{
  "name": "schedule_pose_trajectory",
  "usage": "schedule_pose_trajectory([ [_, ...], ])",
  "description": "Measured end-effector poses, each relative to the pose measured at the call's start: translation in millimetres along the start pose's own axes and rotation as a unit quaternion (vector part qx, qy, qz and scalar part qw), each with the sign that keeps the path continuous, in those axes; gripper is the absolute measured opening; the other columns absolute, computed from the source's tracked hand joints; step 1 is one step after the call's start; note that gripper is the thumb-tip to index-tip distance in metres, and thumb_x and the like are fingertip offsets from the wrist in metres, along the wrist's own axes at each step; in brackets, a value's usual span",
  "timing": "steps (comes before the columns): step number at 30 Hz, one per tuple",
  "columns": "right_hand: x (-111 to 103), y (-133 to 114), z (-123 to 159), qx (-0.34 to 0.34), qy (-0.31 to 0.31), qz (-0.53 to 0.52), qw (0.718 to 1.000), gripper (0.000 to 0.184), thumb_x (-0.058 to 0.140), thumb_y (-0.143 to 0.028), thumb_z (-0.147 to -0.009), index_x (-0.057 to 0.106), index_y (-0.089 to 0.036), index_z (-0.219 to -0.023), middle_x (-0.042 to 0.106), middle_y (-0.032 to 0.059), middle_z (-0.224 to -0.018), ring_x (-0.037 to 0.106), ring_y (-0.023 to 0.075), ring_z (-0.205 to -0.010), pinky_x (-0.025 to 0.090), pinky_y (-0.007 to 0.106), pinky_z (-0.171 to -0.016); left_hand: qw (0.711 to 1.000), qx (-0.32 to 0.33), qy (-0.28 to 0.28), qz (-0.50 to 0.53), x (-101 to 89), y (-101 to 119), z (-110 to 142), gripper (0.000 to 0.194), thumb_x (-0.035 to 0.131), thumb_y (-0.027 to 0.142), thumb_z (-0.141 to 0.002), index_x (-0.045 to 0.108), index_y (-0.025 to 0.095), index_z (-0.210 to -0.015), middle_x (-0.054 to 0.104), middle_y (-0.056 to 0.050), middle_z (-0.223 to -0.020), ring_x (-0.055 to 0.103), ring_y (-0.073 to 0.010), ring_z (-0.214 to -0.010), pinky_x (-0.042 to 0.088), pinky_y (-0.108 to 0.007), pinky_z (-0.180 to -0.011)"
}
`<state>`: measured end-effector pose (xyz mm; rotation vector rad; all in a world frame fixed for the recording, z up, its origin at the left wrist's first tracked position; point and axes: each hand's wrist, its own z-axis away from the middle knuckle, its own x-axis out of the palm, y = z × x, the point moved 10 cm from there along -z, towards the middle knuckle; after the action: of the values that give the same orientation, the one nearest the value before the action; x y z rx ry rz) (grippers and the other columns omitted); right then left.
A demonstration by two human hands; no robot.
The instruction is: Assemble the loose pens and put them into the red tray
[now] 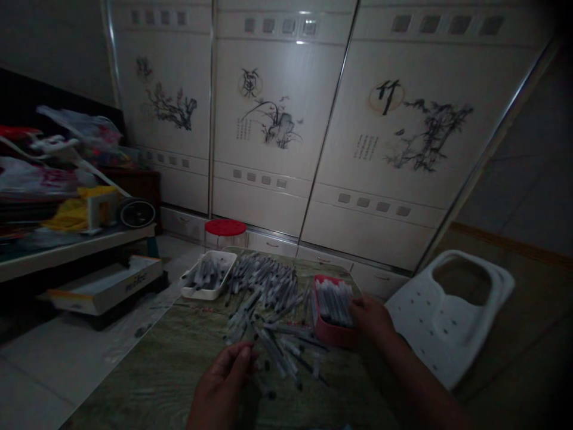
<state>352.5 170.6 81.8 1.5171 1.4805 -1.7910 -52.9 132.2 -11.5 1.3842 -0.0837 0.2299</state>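
Lengthwise, boxed pens (pixel 333 301) are pointed away from the camera; left hand (pixel 221 382) is pinched narrow, right hand's (pixel 372 319) grip can't be told.

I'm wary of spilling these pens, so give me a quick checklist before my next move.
1. Red container upright on the table: ok.
2. Right hand beside the red container: ok.
3. White tray upright, pens inside: ok.
4. Loose pens all contained: not ok; many lie spread across the table.
5. Left hand holding nothing: cannot tell; the fingertips are too dim.
6. Scene brightly lit: not ok, it is dim.
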Motion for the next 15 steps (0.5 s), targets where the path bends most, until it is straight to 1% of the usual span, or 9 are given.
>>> schedule_pose_trajectory([
  [1, 6, -3, -7, 0.0, -0.012, 0.014, 1.0, 0.027, 0.068, -0.038, -0.103, 0.071, -0.018, -0.121, 0.074, 0.008, -0.122, 0.073, 0.0239, -0.104, 0.061, 0.043, -0.091, 1.0, -0.005, -0.008, 0.007, 0.5, -1, -1, 0.058, 0.077, 0.072, -0.079, 0.079, 0.021, -0.107, 0.083, -0.011, -0.099, 0.074, -0.0264, -0.096, 0.055, -0.033, -0.084],
  [3, 17, -8, -17, -0.001, -0.033, 0.039, 0.999, 0.034, 0.07, -0.038, -0.103, 0.067, -0.019, -0.13, 0.07, 0.0085, -0.131, 0.072, 0.0252, -0.109, 0.062, 0.046, -0.093, 0.999, -0.014, -0.014, 0.027, 0.0, -3, -1, 0.054, 0.075, 0.069, -0.084, 0.078, 0.022, -0.11, 0.083, -0.01, -0.101, 0.074, -0.0251, -0.097, 0.055, -0.031, -0.083],
  [7, 32, -13, -27, -0.003, -0.058, 0.075, 0.995, 0.035, 0.07, -0.037, -0.103, 0.066, -0.02, -0.133, 0.068, 0.0094, -0.135, 0.071, 0.0261, -0.112, 0.062, 0.047, -0.094, 0.999, -0.016, -0.003, 0.031, -4.2, -1, -2, 0.049, 0.076, 0.064, -0.085, 0.078, 0.022, -0.11, 0.082, -0.01, -0.101, 0.073, -0.0242, -0.095, 0.055, -0.03, -0.081],
  [11, 34, -15, -31, -0.008, -0.063, 0.09, 0.994, 0.036, 0.069, -0.038, -0.103, 0.066, -0.02, -0.134, 0.068, 0.0096, -0.135, 0.071, 0.0262, -0.112, 0.062, 0.048, -0.094, 0.999, -0.025, -0.001, 0.025, -5.0, 0, -2, 0.049, 0.077, 0.062, -0.084, 0.078, 0.021, -0.112, 0.082, -0.01, -0.103, 0.073, -0.0243, -0.096, 0.055, -0.029, -0.079],
  [15, 25, -18, -29, -0.021, -0.046, 0.081, 0.995, 0.036, 0.07, -0.038, -0.103, 0.066, -0.02, -0.133, 0.068, 0.0095, -0.136, 0.071, 0.0258, -0.112, 0.062, 0.047, -0.094, 0.999, -0.029, 0.01, 0.036, -6.0, -2, -4, 0.049, 0.08, 0.06, -0.082, 0.078, 0.021, -0.111, 0.082, -0.009, -0.101, 0.073, -0.0229, -0.092, 0.054, -0.028, -0.079],
])
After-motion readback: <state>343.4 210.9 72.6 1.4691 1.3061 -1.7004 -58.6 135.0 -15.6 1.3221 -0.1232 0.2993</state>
